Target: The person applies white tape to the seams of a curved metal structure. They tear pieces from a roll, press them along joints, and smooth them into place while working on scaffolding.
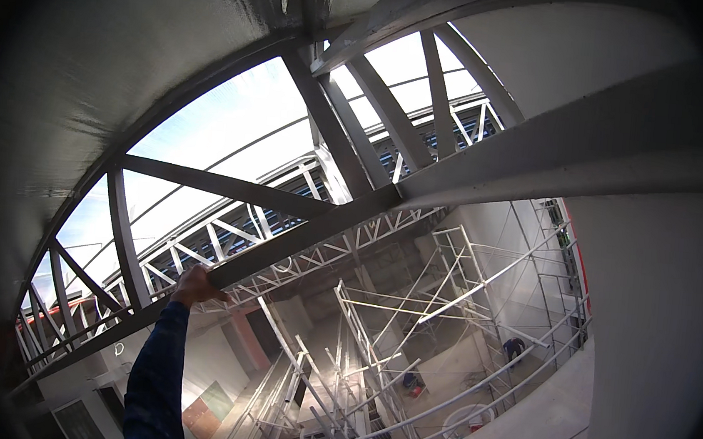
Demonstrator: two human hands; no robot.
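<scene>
My left hand (198, 286) is closed around the lower bar of a dark steel truss (307, 245), high above the floor. A dark blue sleeve covers that forearm, which rises from the lower edge. Part of the fingers is hidden behind the bar. Diagonal and upright members (225, 187) run from this bar to a curved upper chord. A wide grey beam (531, 168) meets the truss on the right. My right hand is out of view.
Below stand metal scaffold frames (411, 308) with crossing braces and long pipes. A person (513, 348) is far down among them, near a round pale tub (467, 422). White lattice trusses (341, 248) lie beyond. Curved sheeting (132, 50) hangs close overhead. A pale wall (651, 329) rises at the right.
</scene>
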